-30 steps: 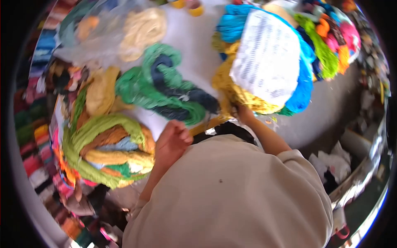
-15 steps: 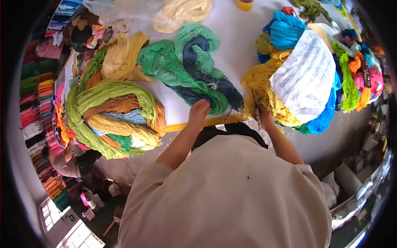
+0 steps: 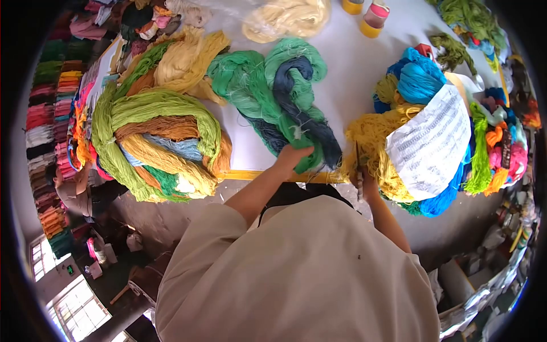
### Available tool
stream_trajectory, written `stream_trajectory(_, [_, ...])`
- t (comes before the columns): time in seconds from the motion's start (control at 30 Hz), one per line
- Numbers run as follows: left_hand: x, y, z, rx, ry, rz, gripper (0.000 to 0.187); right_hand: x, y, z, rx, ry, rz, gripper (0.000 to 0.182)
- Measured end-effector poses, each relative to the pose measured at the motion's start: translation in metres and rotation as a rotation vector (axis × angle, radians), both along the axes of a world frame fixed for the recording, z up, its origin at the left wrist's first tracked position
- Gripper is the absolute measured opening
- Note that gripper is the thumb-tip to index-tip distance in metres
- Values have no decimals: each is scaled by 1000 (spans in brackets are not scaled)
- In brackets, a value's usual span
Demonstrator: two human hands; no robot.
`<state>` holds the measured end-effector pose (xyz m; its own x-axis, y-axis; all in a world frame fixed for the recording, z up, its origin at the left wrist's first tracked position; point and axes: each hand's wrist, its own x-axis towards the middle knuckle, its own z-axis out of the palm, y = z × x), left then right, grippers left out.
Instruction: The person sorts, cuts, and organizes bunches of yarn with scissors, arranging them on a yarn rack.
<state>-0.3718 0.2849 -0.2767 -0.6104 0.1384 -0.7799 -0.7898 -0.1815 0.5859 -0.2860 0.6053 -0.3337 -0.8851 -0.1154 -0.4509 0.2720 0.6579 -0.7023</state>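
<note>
A skein of green yarn (image 3: pixel 239 77) lies on the white table, with a dark blue skein (image 3: pixel 289 94) looped along it. Thin loose threads cross both. At the table's front edge, my left hand (image 3: pixel 293 158) is on the lower end of the green yarn, fingers closed around some of it. My right hand (image 3: pixel 369 183) grips a pair of scissors (image 3: pixel 359 165), its slim dark blades pointing up toward the table. Just beside those blades lies a heap of mustard-yellow yarn (image 3: pixel 367 134). The fingers of the right hand are partly hidden.
To the left sits a big bundle of lime, brown and blue yarn (image 3: pixel 159 122). A printed sheet (image 3: pixel 430 142) covers part of the yarn pile at right. Cream yarn (image 3: pixel 288 20) and small tubs (image 3: pixel 373 21) stand farther back. Another person (image 3: pixel 74 191) is at far left.
My left hand has moved right, onto the lower end of the green yarn. The scissors stay in my right hand near the yellow yarn. The view has shifted, showing more tubs.
</note>
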Motion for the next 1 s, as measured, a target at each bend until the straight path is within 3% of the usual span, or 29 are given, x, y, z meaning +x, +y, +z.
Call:
stream_trajectory(0.07, [11, -28, 22, -8, 16, 37, 46, 5, -1, -22, -120, -8, -75, 45])
stream_trajectory(0.1, [16, -37, 22, 43, 68, 54, 44, 5, 9, -64, -440, -391, -353, 49])
stream_trajectory(0.13, [19, -48, 22, 62, 5, 45, 43, 21, 16, -119, -567, -107, -317, 20])
stream_trajectory(0.17, [25, -60, 12, 43, -88, 47, 45, 19, 10, -90, -125, 98, -49, 32])
stream_trajectory(0.2, [32, -71, 2, 42, -76, 71, 47, 17, 6, -56, 132, 226, 77, 42])
stream_trajectory(0.27, [43, -83, -11, 23, -113, 159, 48, -10, -4, 10, -10, -210, -77, 42])
stream_trajectory(0.37, [48, -83, -26, 4, -139, 170, 50, -8, -2, -17, -111, -280, -174, 33])
stream_trajectory(0.4, [48, -82, -25, -27, -161, 189, 51, -2, -5, -20, -9, -16, -80, 30])
stream_trajectory(0.43, [47, -82, -26, -13, -163, 160, 53, -2, -4, -23, -10, -15, -92, 30])
stream_trajectory(0.5, [45, -74, -21, -14, -130, 127, 53, -10, -5, -18, -542, -516, -532, 29])
stream_trajectory(0.53, [43, -71, -19, -12, -99, 102, 53, -10, -5, -13, -546, -512, -535, 29])
stream_trajectory(0.6, [40, -69, -20, -19, -94, 58, 53, -8, -6, -5, -116, -297, -220, 30])
stream_trajectory(0.73, [35, -65, -17, -16, -119, 15, 53, -7, -6, -3, -97, -300, -280, 33])
stream_trajectory(0.8, [35, -67, -21, -27, -120, 11, 54, -3, -7, -7, 4, -99, -227, 32])
stream_trajectory(1.0, [35, -74, -22, -75, -131, -8, 56, -3, -4, -10, -52, -53, -255, 30])
